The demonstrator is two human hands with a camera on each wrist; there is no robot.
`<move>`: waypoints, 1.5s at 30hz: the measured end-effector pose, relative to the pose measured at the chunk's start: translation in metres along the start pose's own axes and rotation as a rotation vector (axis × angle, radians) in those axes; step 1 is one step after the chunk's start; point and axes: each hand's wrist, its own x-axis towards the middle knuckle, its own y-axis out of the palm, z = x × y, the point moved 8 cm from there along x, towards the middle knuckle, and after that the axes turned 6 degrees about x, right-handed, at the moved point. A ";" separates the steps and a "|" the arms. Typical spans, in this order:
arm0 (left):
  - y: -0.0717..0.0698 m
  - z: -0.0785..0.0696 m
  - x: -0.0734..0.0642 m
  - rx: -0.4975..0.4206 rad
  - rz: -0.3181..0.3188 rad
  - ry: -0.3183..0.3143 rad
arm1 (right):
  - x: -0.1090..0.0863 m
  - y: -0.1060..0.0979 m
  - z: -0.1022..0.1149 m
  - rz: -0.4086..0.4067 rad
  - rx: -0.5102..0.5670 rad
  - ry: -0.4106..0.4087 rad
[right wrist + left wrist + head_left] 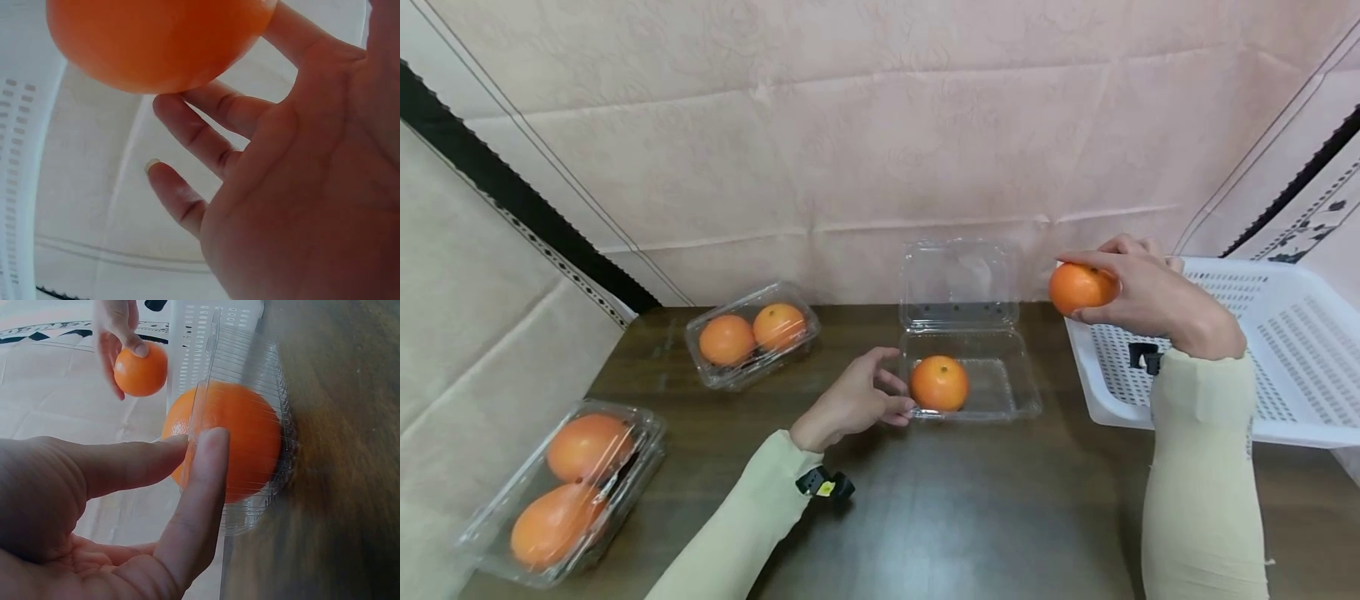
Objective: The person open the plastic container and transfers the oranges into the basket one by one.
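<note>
Above the far left corner of the basket, we see the right hand (1150, 292) with its thumb and fingers curved around an orange (1078, 290), while in the right wrist view its little finger stands clear of the fruit. At the front left corner of a clear box (1000, 383), the left hand (853, 404) pinches the rim narrowly between thumb and forefinger; we see the thin edge between the tips in the left wrist view. Just beside those fingers, a second orange (939, 384) sits in the left half of the box, whose lid (958, 287) stands raised at the back. Under the right forearm we find a white basket (1311, 333) with slotted walls. Farther left, we make out a small lidded box (721, 377) and, nearer the front, another lidded box (632, 483), with two oranges showing in each. Both arms wear pale sleeves (1202, 475). Beneath everything we have a dark wooden table (985, 508), and behind it a pinkish cloth (850, 150) hangs in creases.
</note>
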 end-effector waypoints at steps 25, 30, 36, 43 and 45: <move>-0.003 0.004 0.005 0.006 -0.018 -0.005 | -0.044 0.007 0.018 -0.133 0.055 -0.009; 0.000 0.002 0.006 0.002 -0.009 0.004 | -0.054 0.003 0.018 -0.153 0.027 -0.014; 0.001 0.002 0.004 0.006 -0.022 -0.010 | -0.065 0.000 0.019 -0.173 0.030 -0.022; 0.001 -0.001 0.001 0.023 -0.021 -0.006 | -0.081 -0.010 0.013 -0.195 0.068 0.011; 0.000 -0.001 0.001 0.023 -0.021 -0.007 | -0.084 -0.011 0.010 -0.190 0.070 0.028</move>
